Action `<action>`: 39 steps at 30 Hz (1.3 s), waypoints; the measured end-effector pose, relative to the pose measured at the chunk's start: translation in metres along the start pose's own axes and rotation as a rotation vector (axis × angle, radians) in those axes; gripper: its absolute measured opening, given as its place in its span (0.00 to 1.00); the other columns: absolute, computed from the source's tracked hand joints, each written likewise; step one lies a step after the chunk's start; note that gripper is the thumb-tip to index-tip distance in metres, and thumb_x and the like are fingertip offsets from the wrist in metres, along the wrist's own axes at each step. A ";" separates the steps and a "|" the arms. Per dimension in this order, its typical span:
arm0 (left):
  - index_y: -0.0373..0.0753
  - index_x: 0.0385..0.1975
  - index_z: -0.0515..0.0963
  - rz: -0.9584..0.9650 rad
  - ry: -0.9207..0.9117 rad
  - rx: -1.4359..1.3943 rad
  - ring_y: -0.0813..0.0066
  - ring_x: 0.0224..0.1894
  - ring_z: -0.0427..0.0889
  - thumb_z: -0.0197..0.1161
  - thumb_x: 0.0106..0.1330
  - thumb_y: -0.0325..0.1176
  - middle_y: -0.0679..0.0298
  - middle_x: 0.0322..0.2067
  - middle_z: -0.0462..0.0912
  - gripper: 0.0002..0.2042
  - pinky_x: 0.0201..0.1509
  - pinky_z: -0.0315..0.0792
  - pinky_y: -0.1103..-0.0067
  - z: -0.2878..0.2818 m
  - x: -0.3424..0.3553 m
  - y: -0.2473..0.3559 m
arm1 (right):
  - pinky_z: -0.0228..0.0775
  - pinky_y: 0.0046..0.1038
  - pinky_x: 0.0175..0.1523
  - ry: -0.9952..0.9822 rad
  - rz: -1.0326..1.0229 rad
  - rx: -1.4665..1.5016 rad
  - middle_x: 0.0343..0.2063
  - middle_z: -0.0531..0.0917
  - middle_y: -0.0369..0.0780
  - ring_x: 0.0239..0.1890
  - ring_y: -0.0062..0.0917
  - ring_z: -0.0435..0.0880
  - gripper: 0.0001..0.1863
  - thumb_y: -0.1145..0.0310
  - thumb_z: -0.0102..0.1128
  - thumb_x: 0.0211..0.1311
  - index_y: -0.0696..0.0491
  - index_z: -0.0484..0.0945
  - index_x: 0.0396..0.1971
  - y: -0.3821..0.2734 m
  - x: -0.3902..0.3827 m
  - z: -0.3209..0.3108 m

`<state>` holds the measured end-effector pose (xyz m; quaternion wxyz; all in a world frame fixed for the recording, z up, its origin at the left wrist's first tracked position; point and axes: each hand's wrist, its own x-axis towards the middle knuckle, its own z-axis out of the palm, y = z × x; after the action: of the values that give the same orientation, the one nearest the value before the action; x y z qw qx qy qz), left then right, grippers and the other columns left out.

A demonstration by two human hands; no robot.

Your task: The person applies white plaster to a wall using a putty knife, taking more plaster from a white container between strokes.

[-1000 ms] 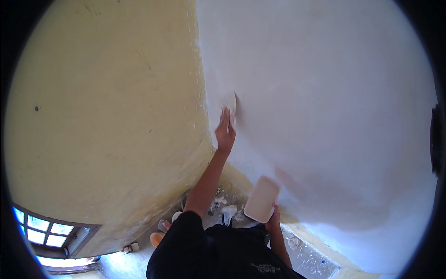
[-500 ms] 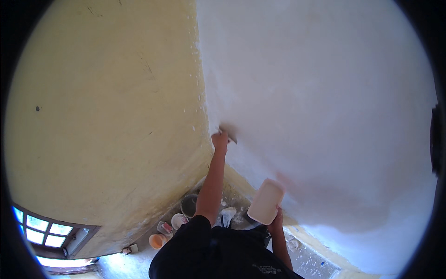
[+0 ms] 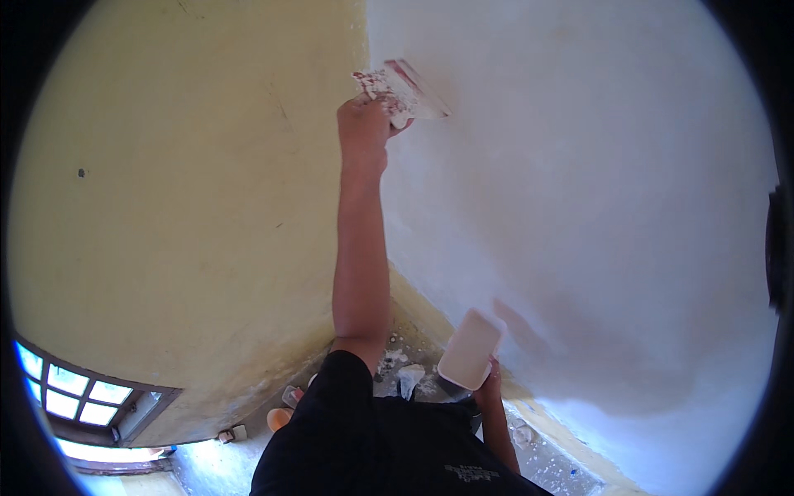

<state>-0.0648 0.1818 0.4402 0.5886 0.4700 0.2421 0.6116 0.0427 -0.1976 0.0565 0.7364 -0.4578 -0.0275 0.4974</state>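
My left hand [image 3: 364,126] is stretched high beside the corner of the two walls, its fingers closed round a wide putty knife [image 3: 420,91]. The knife's handle end is crusted with white and reddish putty, and its blade lies at the white wall [image 3: 562,182]. Down low by the right side of my body, my right hand [image 3: 491,379] grips the edge of a pale rectangular plastic tub [image 3: 471,349]. Its light face is turned up toward the view; whether putty is in it I cannot tell.
A yellow wall [image 3: 190,207] meets the white one in the corner. Low on the left is a window [image 3: 78,401]. On the floor lie a white plastic bag [image 3: 409,379], an orange container [image 3: 279,419] partly behind my sleeve, and spattered white bits.
My left hand has swept the putty knife upward along the corner from a lower spot on the white wall. My right hand with the tub has barely shifted.
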 end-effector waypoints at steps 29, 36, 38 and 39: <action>0.33 0.36 0.75 -0.163 -0.630 1.259 0.45 0.32 0.81 0.50 0.66 0.35 0.45 0.33 0.79 0.12 0.36 0.77 0.58 -0.080 -0.299 -0.185 | 0.67 0.35 0.60 -0.067 0.070 -0.006 0.52 0.75 0.41 0.55 0.31 0.75 0.26 0.49 0.42 0.69 0.51 0.64 0.58 0.016 0.020 0.058; 0.30 0.32 0.76 -0.199 -0.497 0.958 0.47 0.31 0.81 0.51 0.66 0.33 0.43 0.28 0.79 0.11 0.34 0.74 0.60 -0.102 -0.281 -0.188 | 0.67 0.36 0.61 -0.100 0.032 -0.013 0.54 0.75 0.42 0.55 0.32 0.75 0.28 0.49 0.40 0.71 0.54 0.63 0.60 0.005 0.015 0.071; 0.29 0.33 0.76 -0.395 -0.419 0.831 0.57 0.26 0.81 0.50 0.67 0.33 0.46 0.25 0.79 0.12 0.33 0.73 0.65 -0.107 -0.272 -0.182 | 0.67 0.35 0.61 -0.129 0.021 0.019 0.54 0.74 0.42 0.55 0.31 0.75 0.27 0.49 0.40 0.71 0.54 0.63 0.60 0.007 0.019 0.067; 0.29 0.33 0.76 -0.402 -0.430 0.830 0.57 0.26 0.81 0.50 0.67 0.33 0.46 0.25 0.79 0.12 0.33 0.73 0.65 -0.110 -0.267 -0.181 | 0.67 0.35 0.61 -0.159 0.005 0.051 0.54 0.74 0.42 0.56 0.31 0.74 0.27 0.50 0.39 0.72 0.54 0.62 0.61 0.007 0.020 0.064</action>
<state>-0.1062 -0.0083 0.1611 0.4950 0.7236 0.4236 0.2278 0.0159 -0.1403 0.0806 0.7419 -0.3982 -0.0719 0.5346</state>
